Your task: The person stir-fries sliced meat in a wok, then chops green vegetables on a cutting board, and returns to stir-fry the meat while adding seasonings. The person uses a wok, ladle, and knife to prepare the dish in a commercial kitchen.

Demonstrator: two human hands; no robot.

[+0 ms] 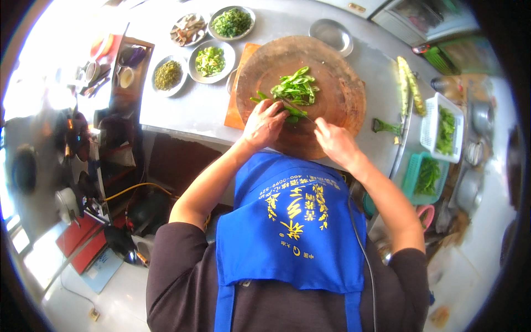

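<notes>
My left hand (265, 124) presses down with bent fingers on long green peppers (295, 112) at the near side of a round wooden chopping block (344, 95). The fingers cover part of them. Beside those fingertips stands a thin knife blade (310, 120), seen almost edge-on. My right hand (336, 141) is closed around the knife's handle, which the fist hides. Just beyond the blade lies a loose pile of slant-cut green pepper pieces (296, 87). A pepper tip (259, 98) pokes out past the left knuckles.
An orange board (234, 120) shows under the block. Several dishes of chopped food, including chopped greens (231, 23), stand at the far left. Right of the block lie a green peeler (386, 125) and two long pale vegetables (408, 85). White (429, 124) and teal (411, 178) baskets hold greens.
</notes>
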